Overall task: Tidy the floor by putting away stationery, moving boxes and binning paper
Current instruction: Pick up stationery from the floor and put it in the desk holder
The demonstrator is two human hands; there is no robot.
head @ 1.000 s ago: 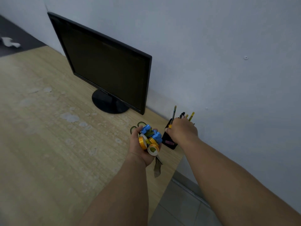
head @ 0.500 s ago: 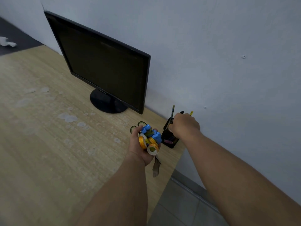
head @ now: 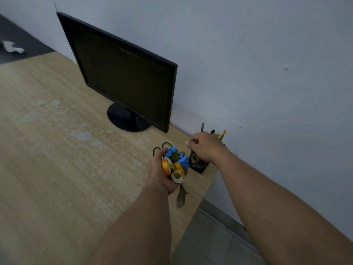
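Observation:
My left hand holds a bundle over the desk's right end: yellow tape rolls, blue plastic pieces and scissors with green handles. A brownish strip hangs below the bundle. My right hand hovers just above a black mesh pen holder at the desk's back right corner. Its fingers are curled and nothing shows in them. Several pens and pencils stick up from the holder behind that hand.
A black monitor stands on the wooden desk against the wall. The desk's right edge drops to a tiled floor. A crumpled white paper lies on the dark floor at far left.
My right hand has lifted off the pens and shifted a little to the left, towards my left hand. The left hand and its bundle have stayed in place.

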